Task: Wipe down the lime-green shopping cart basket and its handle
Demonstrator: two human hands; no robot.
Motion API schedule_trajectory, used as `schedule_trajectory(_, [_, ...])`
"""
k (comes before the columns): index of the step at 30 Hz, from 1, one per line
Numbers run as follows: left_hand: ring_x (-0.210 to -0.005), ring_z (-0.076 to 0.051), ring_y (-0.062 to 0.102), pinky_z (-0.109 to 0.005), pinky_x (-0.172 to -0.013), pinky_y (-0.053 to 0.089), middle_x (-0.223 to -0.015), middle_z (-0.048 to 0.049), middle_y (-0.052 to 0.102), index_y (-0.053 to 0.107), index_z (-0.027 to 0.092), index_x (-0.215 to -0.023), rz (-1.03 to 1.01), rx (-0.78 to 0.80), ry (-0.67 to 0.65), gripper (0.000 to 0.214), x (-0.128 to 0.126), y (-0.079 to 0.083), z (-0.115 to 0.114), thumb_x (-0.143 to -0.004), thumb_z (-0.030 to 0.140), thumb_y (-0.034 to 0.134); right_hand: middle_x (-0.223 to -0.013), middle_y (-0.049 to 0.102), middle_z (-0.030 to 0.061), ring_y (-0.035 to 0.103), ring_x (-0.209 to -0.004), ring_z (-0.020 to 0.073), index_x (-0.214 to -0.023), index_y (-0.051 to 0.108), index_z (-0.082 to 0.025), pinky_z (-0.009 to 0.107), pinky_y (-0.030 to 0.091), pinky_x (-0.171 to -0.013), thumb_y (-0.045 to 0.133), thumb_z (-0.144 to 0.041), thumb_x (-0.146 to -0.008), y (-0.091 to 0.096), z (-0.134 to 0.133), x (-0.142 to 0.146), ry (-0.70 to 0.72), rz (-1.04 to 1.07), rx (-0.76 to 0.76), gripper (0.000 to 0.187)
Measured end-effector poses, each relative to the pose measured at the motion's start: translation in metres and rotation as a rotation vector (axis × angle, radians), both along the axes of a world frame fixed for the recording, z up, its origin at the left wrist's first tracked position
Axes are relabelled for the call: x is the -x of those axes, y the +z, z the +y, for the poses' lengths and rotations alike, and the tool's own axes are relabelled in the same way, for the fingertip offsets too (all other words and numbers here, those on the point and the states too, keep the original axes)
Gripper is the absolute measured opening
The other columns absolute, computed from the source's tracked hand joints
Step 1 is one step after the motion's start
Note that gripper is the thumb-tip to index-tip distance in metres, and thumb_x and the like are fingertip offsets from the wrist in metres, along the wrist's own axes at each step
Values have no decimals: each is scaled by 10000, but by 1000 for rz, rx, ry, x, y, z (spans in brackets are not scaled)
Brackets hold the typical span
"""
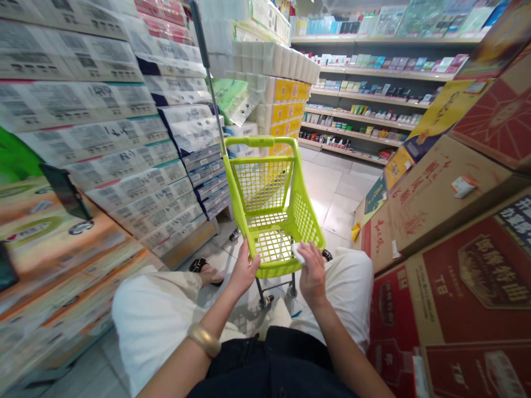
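A small lime-green shopping cart (269, 270) stands upright on its wheels between my knees, its lattice basket holding nothing I can see. My left hand (244, 269) is closed round the near left corner of the basket rim. At the near right corner, my right hand (312, 270) presses a white wipe (297, 253) against the rim; part of the wipe is hidden under the fingers. A thin pole with a grey grip (201, 36) rises from the cart's far left side.
Stacked tissue packs (124, 132) line the left side. Cardboard cartons (443, 193) crowd close on the right. Beyond the cart, yellow-sided packs (286, 113) form a stack, and shelves (373, 99) of small boxed goods stand at the back. Pale floor tiles (327, 182) show between them.
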State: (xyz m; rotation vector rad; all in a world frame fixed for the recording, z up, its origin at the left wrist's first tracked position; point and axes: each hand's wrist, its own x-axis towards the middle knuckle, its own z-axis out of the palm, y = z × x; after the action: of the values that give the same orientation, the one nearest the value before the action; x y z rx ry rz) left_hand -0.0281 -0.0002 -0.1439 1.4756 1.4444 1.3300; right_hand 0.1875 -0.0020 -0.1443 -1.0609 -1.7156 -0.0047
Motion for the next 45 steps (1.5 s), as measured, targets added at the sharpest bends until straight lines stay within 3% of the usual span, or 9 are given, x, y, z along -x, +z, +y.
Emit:
schedule_trajectory(6, [-1441,-246,279,-424,-1201,195,-1533,-119,354,271,172,-1488,25,-58,17,685,-5,0,1,-864,361,481,-1341,587,129,398,-1395,235,-1222,572,-182,533,351,-1123,359,-131,-922,0,11,-12,-206,273,99,371])
schedule_trajectory(13, [-1405,-255,345,-435,-1183,237,-1498,-117,408,278,176,-1484,26,-64,23,691,-3,3,1,-857,367,496,-1276,652,77,481,-1336,173,-1197,597,-210,417,322,-1149,367,-52,-903,5,-29,60,207,-95,19,405])
schedule_trajectory(20, [-1440,-269,278,-435,-1198,192,-1536,-140,344,261,152,-1489,22,-33,13,730,-1,-4,0,-856,433,493,-1240,657,120,467,-1346,227,-1176,599,-178,539,319,-1129,375,-98,-924,4,11,-14,-82,74,15,347])
schedule_trajectory(23, [-1447,-275,261,-443,-1199,187,-1541,-153,326,246,142,-1493,27,-37,19,738,-4,-5,1,-860,435,487,-1264,637,136,442,-1364,243,-1182,593,-165,564,322,-1121,365,-103,-917,7,12,-14,-171,147,42,355])
schedule_trajectory(30, [-1432,-271,295,-427,-1189,228,-1531,-144,340,248,155,-1492,23,-30,21,744,-6,-4,1,-855,437,509,-1265,656,90,507,-1315,189,-1233,582,-202,430,363,-1127,362,-69,-904,9,-29,62,197,-97,19,418])
schedule_trajectory(33, [-1435,-274,286,-435,-1185,234,-1540,-157,322,231,148,-1497,22,-26,0,758,-3,-5,0,-857,442,510,-1252,663,88,529,-1293,185,-1223,589,-205,423,389,-1109,360,-65,-913,7,-20,43,161,-106,-21,409])
schedule_trajectory(39, [-1428,-272,299,-433,-1181,240,-1516,-135,365,251,179,-1499,14,-51,11,736,-8,-5,0,-851,413,511,-1242,653,127,484,-1328,261,-1203,599,-177,578,347,-1105,382,-140,-926,6,12,-22,-195,96,32,353])
schedule_trajectory(42, [-1406,-281,331,-448,-1176,247,-1479,-147,405,275,164,-1489,31,-62,38,721,-14,-5,1,-849,402,508,-1270,639,121,456,-1351,250,-1214,594,-183,564,343,-1112,371,-117,-915,6,2,-1,-195,105,38,378])
schedule_trajectory(45, [-1398,-285,339,-452,-1168,262,-1484,-172,384,259,133,-1487,34,-62,37,727,-16,-5,1,-859,415,495,-1285,641,100,477,-1339,215,-1220,594,-198,489,345,-1128,372,-81,-905,6,-18,37,9,-14,22,403])
